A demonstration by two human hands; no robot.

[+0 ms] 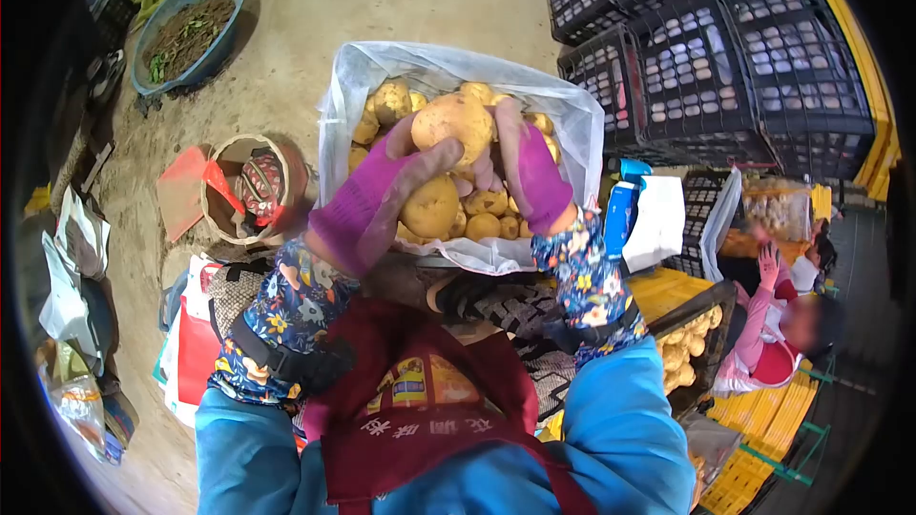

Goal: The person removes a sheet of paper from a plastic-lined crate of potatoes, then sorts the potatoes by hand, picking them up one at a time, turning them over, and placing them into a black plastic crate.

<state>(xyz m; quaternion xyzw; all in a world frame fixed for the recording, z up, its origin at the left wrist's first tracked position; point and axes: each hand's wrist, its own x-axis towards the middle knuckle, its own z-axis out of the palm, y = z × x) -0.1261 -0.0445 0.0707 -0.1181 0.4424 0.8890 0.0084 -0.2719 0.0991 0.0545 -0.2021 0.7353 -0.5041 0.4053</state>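
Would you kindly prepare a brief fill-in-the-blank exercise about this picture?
1. The purple-gloved left hand holds a large, rounded ____ above the white-plastic-lined container.
2. The round plastic basin holding brown soil is coloured ____.
3. The stacked openwork plastic crates at upper right are coloured ____.
4. The dark-red cloth apron bears printed characters coloured ____.

Missing words: potato; blue; black; white.

Stacked black crates [708, 67] border a pale, dirt-smudged floor [429, 0]
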